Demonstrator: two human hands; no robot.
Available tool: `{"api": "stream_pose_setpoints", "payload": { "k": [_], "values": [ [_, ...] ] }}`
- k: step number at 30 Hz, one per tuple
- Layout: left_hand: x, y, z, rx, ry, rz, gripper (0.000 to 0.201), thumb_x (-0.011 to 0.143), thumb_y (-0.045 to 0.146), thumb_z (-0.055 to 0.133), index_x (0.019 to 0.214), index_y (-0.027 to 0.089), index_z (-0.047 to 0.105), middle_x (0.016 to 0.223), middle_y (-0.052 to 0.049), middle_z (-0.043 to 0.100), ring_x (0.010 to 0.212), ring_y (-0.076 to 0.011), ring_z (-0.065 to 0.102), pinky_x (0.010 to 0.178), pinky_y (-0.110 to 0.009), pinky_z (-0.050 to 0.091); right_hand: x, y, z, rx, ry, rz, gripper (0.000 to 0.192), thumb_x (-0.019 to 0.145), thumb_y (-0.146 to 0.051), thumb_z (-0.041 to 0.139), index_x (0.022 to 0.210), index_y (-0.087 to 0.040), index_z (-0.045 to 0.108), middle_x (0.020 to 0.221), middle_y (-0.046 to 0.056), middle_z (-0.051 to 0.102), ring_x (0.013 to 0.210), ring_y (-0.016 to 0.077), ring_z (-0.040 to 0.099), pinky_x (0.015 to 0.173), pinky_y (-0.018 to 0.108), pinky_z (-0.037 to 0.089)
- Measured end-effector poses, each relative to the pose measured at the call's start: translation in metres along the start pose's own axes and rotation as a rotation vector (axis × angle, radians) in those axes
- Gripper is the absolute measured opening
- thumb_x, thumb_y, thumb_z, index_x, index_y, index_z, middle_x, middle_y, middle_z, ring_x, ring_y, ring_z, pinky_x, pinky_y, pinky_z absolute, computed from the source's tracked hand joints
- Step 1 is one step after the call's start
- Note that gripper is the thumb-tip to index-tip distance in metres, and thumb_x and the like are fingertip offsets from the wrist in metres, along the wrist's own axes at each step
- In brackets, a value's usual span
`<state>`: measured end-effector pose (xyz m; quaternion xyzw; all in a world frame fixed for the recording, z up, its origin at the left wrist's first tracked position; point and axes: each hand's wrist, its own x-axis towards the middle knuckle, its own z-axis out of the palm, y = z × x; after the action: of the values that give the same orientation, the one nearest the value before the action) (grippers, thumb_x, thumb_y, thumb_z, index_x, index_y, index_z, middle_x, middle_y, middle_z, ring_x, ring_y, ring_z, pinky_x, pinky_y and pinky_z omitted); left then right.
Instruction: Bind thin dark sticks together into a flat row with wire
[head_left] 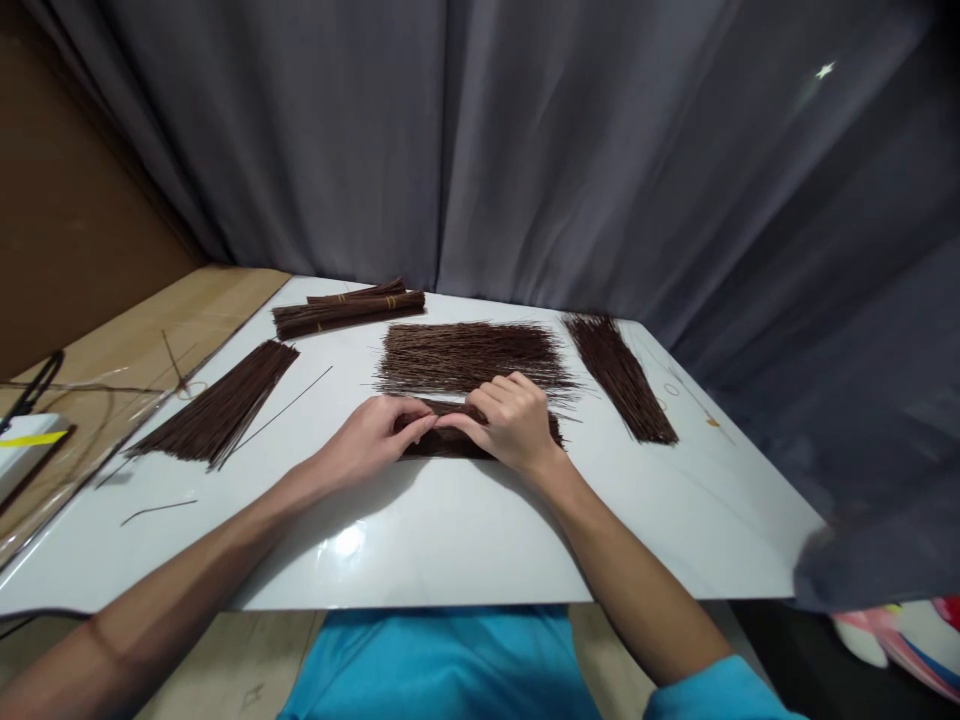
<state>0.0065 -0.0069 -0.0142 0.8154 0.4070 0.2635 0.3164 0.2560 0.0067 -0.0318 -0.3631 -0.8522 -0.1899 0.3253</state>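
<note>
Both hands close around a small bundle of thin dark brown sticks lying mid-way on the glossy white tabletop: the left hand pinches its near end, the right hand curls over its top. A loose spread pile of brown sticks lies just behind; 2 tied stick bundles rest farther left.

The flat white table top is smooth and glossy, mirroring the lamp. The thin dark brown sticks look like dry, matt, rough wood or plant fibre. The grey hanging curtain is soft matt cloth. The blue shirt is matt fabric.
</note>
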Motion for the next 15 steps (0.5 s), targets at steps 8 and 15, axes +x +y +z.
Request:
{"api": "stream_pose_setpoints", "payload": {
  "k": [8, 15],
  "values": [
    [0.002, -0.017, 0.001, 0.031, 0.066, 0.002, 0.038, 0.108, 0.037, 0.052, 0.084, 0.017, 0.075, 0.08, -0.005, 0.076, 0.07, -0.0189, 0.066, 0.066, -0.028, 0.043, 0.008, -0.016, -0.006, 0.085, 0.038, 0.246, 0.035, 0.107, -0.052, 0.063, 0.109, -0.018, 0.071, 0.096, 0.007, 0.076, 0.08, 0.0194, 0.066, 0.073, 0.032, 0.039],
    [-0.001, -0.016, 0.002, 0.112, 0.095, 0.046, 0.038, 0.109, 0.035, 0.05, 0.081, 0.018, 0.069, 0.077, -0.004, 0.073, 0.068, -0.0181, 0.064, 0.067, -0.028, 0.042, 0.008, -0.028, -0.001, 0.238, -0.05, 0.343, 0.024, 0.112, -0.039, 0.057, 0.108, -0.023, 0.073, 0.098, 0.003, 0.079, 0.081, 0.0175, 0.071, 0.068, 0.028, 0.039]
  ]
}}
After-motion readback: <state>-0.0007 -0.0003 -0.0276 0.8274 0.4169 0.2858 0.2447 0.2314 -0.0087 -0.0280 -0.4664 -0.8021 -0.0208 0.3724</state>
